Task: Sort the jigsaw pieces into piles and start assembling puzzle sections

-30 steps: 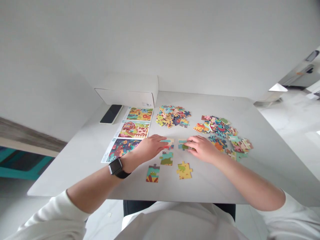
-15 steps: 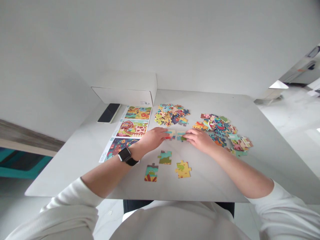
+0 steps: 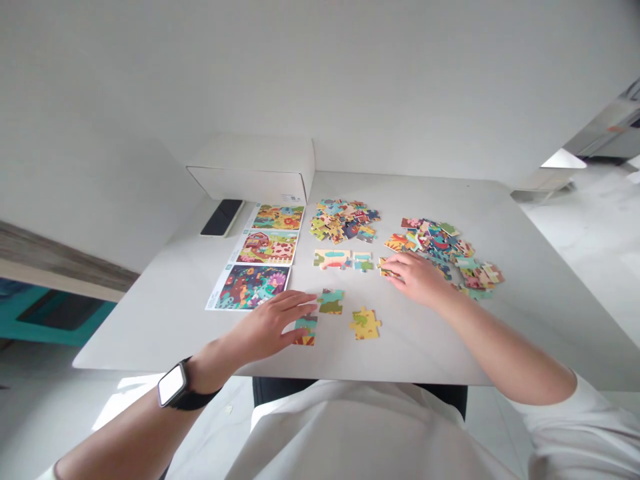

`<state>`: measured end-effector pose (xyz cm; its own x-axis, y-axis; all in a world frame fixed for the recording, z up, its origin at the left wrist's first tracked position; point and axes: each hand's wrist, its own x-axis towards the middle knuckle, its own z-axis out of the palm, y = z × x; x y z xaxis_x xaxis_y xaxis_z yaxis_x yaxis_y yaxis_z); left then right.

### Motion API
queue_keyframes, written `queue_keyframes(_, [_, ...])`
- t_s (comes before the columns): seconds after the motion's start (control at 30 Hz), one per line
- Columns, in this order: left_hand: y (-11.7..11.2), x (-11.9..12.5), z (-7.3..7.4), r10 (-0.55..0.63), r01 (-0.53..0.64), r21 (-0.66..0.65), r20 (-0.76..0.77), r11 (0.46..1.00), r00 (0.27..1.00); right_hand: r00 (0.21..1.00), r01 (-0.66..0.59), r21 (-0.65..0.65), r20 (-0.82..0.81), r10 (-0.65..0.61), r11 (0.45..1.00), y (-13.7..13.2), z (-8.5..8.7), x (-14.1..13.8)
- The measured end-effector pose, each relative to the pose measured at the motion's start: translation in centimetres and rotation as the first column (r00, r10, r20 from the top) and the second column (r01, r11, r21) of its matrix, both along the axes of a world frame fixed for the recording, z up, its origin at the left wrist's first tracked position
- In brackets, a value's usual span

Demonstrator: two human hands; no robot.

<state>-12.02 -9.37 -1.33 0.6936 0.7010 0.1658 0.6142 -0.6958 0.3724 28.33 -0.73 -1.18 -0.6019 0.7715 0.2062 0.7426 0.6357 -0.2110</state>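
Observation:
My left hand [image 3: 267,327] hovers low with its fingers apart, partly covering a blue and yellow puzzle piece [image 3: 306,327]. Just beyond its fingertips lies a blue and green puzzle piece [image 3: 332,301]. My right hand [image 3: 417,275] has its fingertips closed on a yellowish puzzle piece [image 3: 384,265], mostly hidden by the fingers. To the left of that piece, a small blue and green piece [image 3: 363,263] sits beside a wider strip with red and blue on it [image 3: 333,259]. Nearer to me rests a yellow piece with a green creature [image 3: 366,324].
Two piles of puzzle pieces, one at the back [image 3: 343,220] and one at the right [image 3: 440,243], lie on the white table [image 3: 425,353]. A picture sheet [image 3: 267,247], a phone [image 3: 223,218] and a white box [image 3: 250,183] are at the left, against the wall.
My left hand has come off the strip and moved toward me and left, over the nearer pieces. My right hand has shifted slightly right, onto a yellowish piece, uncovering the blue and green one.

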Motion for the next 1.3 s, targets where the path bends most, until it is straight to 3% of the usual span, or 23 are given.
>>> queue_keyframes(0.1, [-0.5, 0.0, -0.7, -0.014, 0.015, 0.016, -0.042, 1.0, 0.999, 0.983, -0.179, -0.08, -0.058, 0.175, 0.981, -2.7, 0.7, -2.0])
queue_keyframes(0.17, [-0.3, 0.4, -1.0, -0.055, 0.057, 0.018, -0.087, 0.998, 0.995, 0.944, -0.33, -0.165, -0.05, 0.327, 0.929, -4.4, 0.7, -3.3])
queue_keyframes(0.23, [0.3, 1.2, -1.2, -0.093, 0.095, 0.014, -0.131, 0.995, 0.987, 0.923, -0.381, -0.2, -0.029, 0.383, 0.903, -5.4, 0.4, -3.9])
queue_keyframes(0.43, [2.8, 3.4, -1.2, -0.1, 0.102, 0.001, -0.174, 0.995, 0.98, 0.954, -0.296, -0.15, 0.006, 0.3, 0.943, -3.7, -0.5, -2.5])
queue_keyframes(0.63, [4.3, 4.3, -0.8, -0.106, 0.11, 0.008, -0.207, 0.994, 0.973, 0.959, -0.28, -0.138, -0.004, 0.282, 0.95, -2.5, 0.1, -1.9])
queue_keyframes(0.77, [4.3, 4.2, -0.7, -0.112, 0.115, 0.008, -0.182, 0.993, 0.977, 0.959, -0.281, -0.089, -0.058, 0.276, 0.956, -2.7, 0.3, -3.7])
queue_keyframes(0.93, [4.1, 3.2, -0.2, -0.052, 0.057, 0.056, -0.08, 0.997, 0.995, 0.964, -0.267, -0.053, -0.018, 0.266, 0.962, -2.9, -0.9, -5.8])
queue_keyframes(1.13, [3.7, 1.2, -0.3, 0.061, -0.056, 0.069, -0.082, 0.996, 0.995, 0.956, -0.292, -0.045, -0.04, 0.29, 0.955, -3.0, -1.8, -5.6])
queue_keyframes(1.3, [2.7, 0.9, -0.8, 0.115, -0.108, 0.077, -0.085, 0.991, 0.99, 0.953, -0.3, -0.035, -0.054, 0.298, 0.953, -3.0, -1.9, -5.6])
